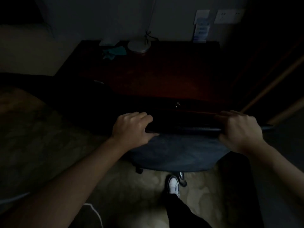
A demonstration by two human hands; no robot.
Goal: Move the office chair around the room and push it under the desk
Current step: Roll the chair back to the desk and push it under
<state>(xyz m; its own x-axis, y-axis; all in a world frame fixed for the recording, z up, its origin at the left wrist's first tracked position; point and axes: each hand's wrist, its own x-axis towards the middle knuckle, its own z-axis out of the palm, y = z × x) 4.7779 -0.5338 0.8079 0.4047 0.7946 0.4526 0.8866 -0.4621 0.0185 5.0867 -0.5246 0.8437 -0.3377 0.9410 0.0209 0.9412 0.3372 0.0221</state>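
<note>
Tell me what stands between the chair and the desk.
Nothing visible does. Left hand and right hand grip the chair back, already against the desk front; the space beneath is too dark to judge.

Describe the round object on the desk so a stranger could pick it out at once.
Start at the dark reddish desk against the wall. Along its back edge stands a lamp base, beside a crumpled teal cloth. It is the only pale, round, flat disc there.

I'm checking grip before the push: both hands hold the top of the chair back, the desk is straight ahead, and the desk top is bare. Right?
Not quite. In the head view both hands, left hand and right hand, grip the chair back facing the desk, but a lamp base and teal cloth sit at its far edge.
</note>
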